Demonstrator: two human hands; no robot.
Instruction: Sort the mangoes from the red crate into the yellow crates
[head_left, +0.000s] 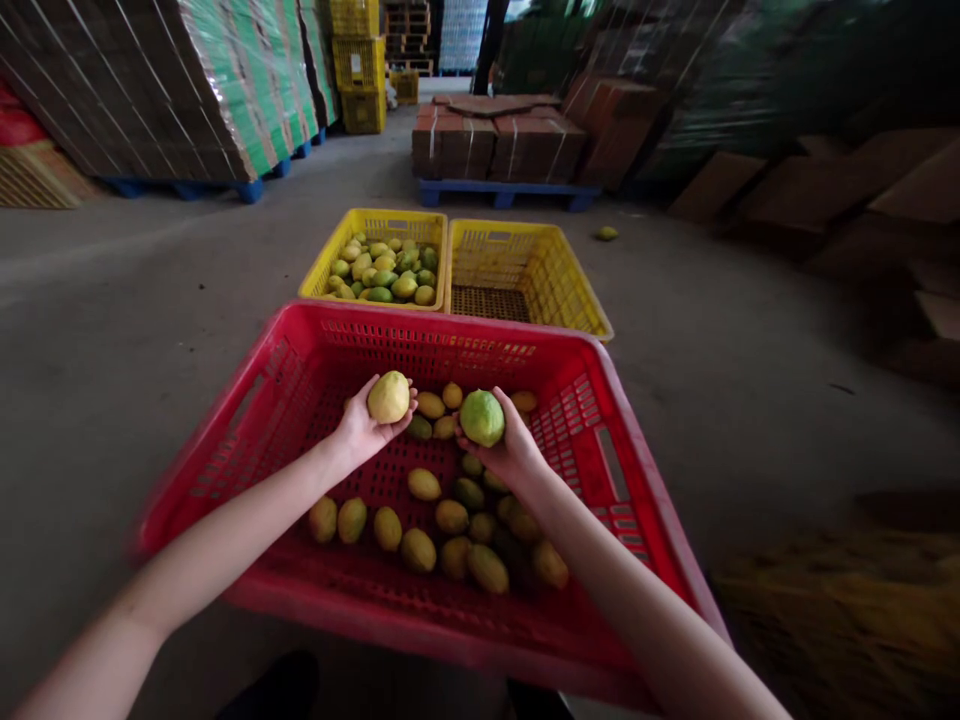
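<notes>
The left hand (364, 428), palm up, cups a yellow lemon (388, 398) in curled fingers; the right hand (519, 447) cradles a green lemon (481, 418) likewise. Both are held over a red plastic crate (626, 420) with loose lemons (424, 485) on its bottom. Just beyond, two yellow crates (555, 270) stand side by side, the left one holding yellow and green lemons (385, 265)

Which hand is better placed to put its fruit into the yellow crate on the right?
Probably the right hand: it holds the green fruit roughly in line with the right yellow crate. The left hand holds the yellow fruit nearer the left yellow crate, so it would reach across.
</notes>
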